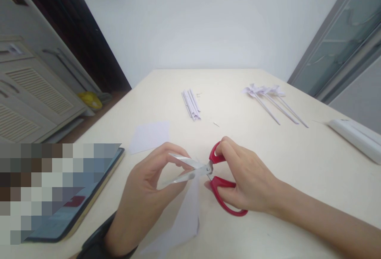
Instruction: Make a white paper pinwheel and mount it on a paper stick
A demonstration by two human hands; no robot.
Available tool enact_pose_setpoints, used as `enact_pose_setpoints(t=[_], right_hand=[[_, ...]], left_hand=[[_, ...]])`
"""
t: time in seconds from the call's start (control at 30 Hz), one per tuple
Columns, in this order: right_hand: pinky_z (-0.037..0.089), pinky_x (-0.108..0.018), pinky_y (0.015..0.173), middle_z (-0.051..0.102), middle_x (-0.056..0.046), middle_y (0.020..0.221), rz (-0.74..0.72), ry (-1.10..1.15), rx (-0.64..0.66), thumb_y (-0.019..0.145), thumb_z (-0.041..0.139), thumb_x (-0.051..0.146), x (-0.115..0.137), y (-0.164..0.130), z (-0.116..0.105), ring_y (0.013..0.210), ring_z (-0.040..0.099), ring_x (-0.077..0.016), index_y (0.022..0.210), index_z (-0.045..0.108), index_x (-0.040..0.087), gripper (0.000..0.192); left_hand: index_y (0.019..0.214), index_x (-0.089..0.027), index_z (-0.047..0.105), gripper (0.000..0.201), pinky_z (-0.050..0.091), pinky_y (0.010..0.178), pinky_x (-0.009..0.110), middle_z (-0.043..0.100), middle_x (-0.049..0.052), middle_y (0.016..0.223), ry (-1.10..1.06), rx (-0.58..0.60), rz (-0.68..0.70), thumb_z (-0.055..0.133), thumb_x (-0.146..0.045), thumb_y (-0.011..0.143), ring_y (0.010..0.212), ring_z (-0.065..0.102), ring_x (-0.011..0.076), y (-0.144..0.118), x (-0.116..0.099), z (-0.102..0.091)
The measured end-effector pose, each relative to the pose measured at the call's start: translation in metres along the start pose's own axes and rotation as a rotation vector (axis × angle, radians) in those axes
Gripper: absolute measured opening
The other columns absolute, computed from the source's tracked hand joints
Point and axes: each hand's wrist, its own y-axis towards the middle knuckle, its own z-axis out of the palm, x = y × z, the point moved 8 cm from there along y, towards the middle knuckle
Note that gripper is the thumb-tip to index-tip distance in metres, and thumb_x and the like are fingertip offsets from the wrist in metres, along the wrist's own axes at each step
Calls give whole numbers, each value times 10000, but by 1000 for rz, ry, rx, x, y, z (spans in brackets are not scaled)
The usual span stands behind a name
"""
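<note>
On this pale table (244,136), some of the work seems to be done already: at the far right lie three paper pinwheels (260,89) on thin sticks, their heads overlapping, and they look complete. What seems to be left is also in view. A small bundle of rolled paper tubes (191,105) lies beyond the hands, near the middle, and no paper head is attached to them. A loose paper sheet (150,136) rests flat just beyond the left hand (149,191). I judge that the piece in hand is at a cutting stage and not finished. Small scraps (216,124) on the table suggest some trimming

The right hand (248,175) has its fingers and thumb through the red handles of the scissors (207,169), with a firm hold; the handles are spread and the blades stand wide apart, pointing to the left hand. The left hand makes a narrow pinch, and it appears to hold the tip of a folded paper (187,217), although the blades partly cover the fingertips. From this pinch the paper hangs down to the near side, below the lower blade. Its upper end is close to the scissors' pivot; whether the blades already touch it, I cannot tell. To the left, near the wrist, lies a tablet (97,187)
</note>
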Motion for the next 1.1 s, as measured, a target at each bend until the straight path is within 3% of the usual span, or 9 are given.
enact_pose_setpoints(t=[0.4, 0.7, 1.1], right_hand=[[404, -288, 590, 503, -31, 861, -26, -4, -16, 717, 554, 318, 3, -2, -3, 712, 473, -161, 895, 393, 188, 272], [403, -286, 597, 492, -31, 878, -36, -84, -13, 719, 539, 310, 3, -1, -2, 710, 464, -156, 896, 399, 181, 260], [363, -266, 521, 497, -18, 809, -38, -136, -29, 724, 520, 313, 5, -4, -1, 621, 435, -140, 852, 390, 189, 221]], left_hand=[[748, -232, 580, 102, 420, 702, 240, 560, 1, 859, -12, -40, 49, 645, -155, 729, 799, 524, 163, -2, -5, -2], [761, -208, 567, 80, 427, 718, 256, 559, 15, 857, -83, 2, -6, 617, -146, 756, 793, 534, 163, -1, 0, 2], [782, -252, 606, 125, 412, 722, 239, 554, -9, 842, -115, 0, 30, 609, -129, 759, 800, 513, 156, -4, -2, 0]])
